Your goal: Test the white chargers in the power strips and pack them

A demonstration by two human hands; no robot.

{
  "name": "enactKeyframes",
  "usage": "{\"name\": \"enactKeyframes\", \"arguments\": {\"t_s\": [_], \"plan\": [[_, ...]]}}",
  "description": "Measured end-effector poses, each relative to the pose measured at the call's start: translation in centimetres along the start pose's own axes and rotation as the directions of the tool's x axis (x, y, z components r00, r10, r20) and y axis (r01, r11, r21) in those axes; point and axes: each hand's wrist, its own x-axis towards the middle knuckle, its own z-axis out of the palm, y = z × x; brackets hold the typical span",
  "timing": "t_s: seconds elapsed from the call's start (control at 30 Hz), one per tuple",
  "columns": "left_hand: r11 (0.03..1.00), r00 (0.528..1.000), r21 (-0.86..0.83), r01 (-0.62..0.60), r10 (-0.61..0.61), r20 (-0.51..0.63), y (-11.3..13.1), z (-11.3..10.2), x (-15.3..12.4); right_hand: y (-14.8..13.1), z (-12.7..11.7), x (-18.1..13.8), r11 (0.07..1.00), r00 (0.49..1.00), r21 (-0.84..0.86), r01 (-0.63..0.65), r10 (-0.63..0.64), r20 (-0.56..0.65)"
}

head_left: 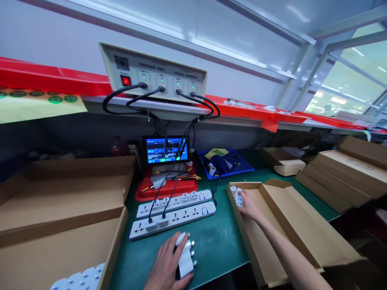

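Observation:
My left hand (169, 262) is closed round a row of white plug chargers (186, 264), low over the front of the green table, with the metal pins pointing right. My right hand (249, 207) reaches into the far left corner of a shallow open cardboard box (263, 245). Its fingers grip a white plug charger (238, 197). Another white charger (232, 188) lies beside it in that corner. Beyond my left hand are two white power strips (175, 220), (178, 202), with black cables plugged in at the nearer one.
Left, an open cardboard box (121, 233) holds several white chargers (80, 280). Behind the strips are a red tray (142, 195), a lit screen (157, 147) and a blue tray (244, 167). A tester box (157, 72) with hanging black cables sits on the shelf. More cardboard boxes (347, 173) stand right.

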Motion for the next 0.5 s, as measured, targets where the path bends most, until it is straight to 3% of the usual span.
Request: {"name": "enactKeyframes", "arguments": {"t_s": [0.13, 0.3, 0.5], "plan": [[1.000, 1.000, -0.013, 0.020, -0.020, 0.004, 0.2, 0.0, 0.0, 0.8, -0.2, 1.4, 0.999, 1.000, -0.045, -0.004, 0.004, 0.000], [0.998, 0.998, -0.037, 0.055, -0.055, 0.010, 0.5, 0.1, 0.0, 1.2, -0.3, 3.2, 0.998, 0.994, -0.034, 0.048, -0.044, 0.101], [0.996, 0.996, -0.052, 0.070, -0.066, 0.066, 1.1, -0.1, 0.9, 0.4, -0.9, 2.9, 0.999, 1.000, -0.043, 0.001, 0.000, 0.031]]}}
